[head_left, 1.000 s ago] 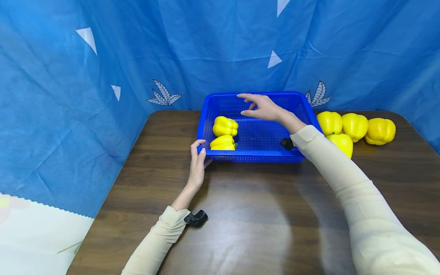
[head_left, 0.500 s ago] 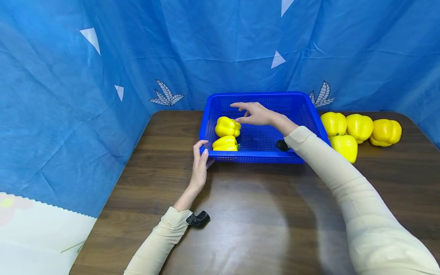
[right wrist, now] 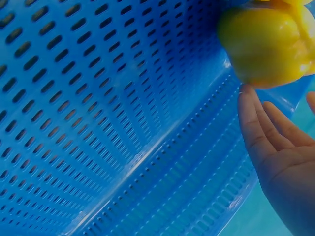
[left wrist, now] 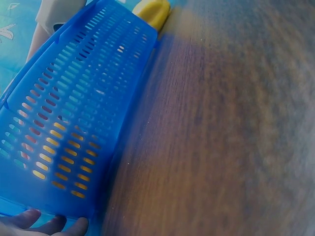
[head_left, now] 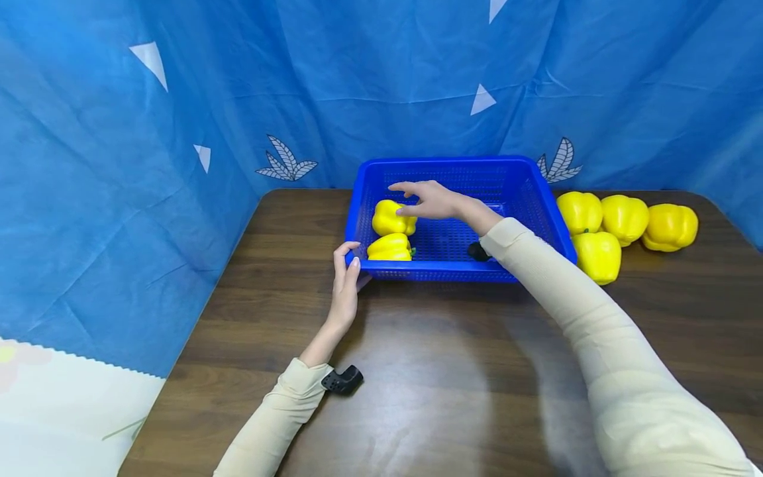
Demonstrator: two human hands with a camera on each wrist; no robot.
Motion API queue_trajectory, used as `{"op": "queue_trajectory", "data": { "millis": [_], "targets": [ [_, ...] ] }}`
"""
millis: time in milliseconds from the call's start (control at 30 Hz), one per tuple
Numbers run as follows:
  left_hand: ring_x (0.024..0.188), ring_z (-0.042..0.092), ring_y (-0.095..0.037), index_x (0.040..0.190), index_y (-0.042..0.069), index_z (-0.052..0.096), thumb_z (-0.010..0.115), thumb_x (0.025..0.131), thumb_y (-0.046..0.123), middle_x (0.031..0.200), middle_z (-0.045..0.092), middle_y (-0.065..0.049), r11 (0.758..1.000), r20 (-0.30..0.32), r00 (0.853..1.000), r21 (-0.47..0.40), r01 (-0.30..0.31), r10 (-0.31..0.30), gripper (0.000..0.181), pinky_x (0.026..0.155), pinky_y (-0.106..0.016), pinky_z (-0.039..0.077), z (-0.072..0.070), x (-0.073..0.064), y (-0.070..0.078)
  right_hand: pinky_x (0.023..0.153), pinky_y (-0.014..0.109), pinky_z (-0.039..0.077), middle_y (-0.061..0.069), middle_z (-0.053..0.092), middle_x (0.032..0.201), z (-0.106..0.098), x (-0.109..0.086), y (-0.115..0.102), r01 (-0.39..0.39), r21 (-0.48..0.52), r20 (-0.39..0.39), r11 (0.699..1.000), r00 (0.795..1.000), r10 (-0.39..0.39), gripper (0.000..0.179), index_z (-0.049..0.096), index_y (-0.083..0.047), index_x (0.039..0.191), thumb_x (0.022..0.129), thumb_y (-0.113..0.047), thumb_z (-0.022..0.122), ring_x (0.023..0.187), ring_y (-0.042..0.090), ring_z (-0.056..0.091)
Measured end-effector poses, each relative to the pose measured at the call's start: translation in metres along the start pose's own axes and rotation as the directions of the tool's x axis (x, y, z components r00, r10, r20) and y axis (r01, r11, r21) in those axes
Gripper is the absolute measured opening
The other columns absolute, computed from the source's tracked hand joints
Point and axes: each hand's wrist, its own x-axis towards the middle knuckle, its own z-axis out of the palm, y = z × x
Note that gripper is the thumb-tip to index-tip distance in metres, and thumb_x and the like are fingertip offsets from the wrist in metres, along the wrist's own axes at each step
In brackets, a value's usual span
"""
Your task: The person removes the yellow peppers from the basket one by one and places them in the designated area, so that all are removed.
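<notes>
Both arms point(head_left: 566, 301) stretched forward, the left hand point(head_left: 344, 298) gripping the blue basket point(head_left: 453, 266) at its near left corner, the right hand point(head_left: 432, 201), fingers loosely spread, just by a yellow pepper point(head_left: 389, 220).

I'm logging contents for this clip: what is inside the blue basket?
Two yellow peppers lie at the left end of the blue basket. The right hand and cream sleeve cover part of its inside; anything hidden behind them cannot be seen.
</notes>
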Motion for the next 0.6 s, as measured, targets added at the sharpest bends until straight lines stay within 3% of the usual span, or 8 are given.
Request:
{"op": "queue_trajectory", "data": {
  "millis": [300,600],
  "targets": [
    [0.134,0.029,-0.034,0.134,0.008,0.027,0.031,0.097,0.028,0.144,0.025,-0.014,1.0,0.007,1.0,-0.022,0.009,-0.009,0.042,0.101,-0.066,0.035,0.0,0.0004,0.001,0.108,0.053,0.036,0.017,0.039,0.147,0.0045,0.0072,-0.0057,-0.034,-0.029,0.047,0.999,0.998,0.035,0.062,0.028,-0.017,0.147,0.094,-0.038,0.05,0.134,0.035,0.039],
    [0.135,0.029,-0.035,0.134,0.009,0.027,0.031,0.097,0.028,0.144,0.023,-0.013,1.0,0.012,1.0,-0.012,0.011,-0.011,0.041,0.101,-0.066,0.034,0.0002,-0.0009,0.0023,0.105,0.05,0.04,0.012,0.033,0.151,0.0032,0.0062,-0.0053,-0.091,0.067,0.124,0.994,0.989,0.082,0.061,0.025,-0.027,0.148,0.094,-0.033,0.051,0.135,0.032,0.037]
  ]
}}
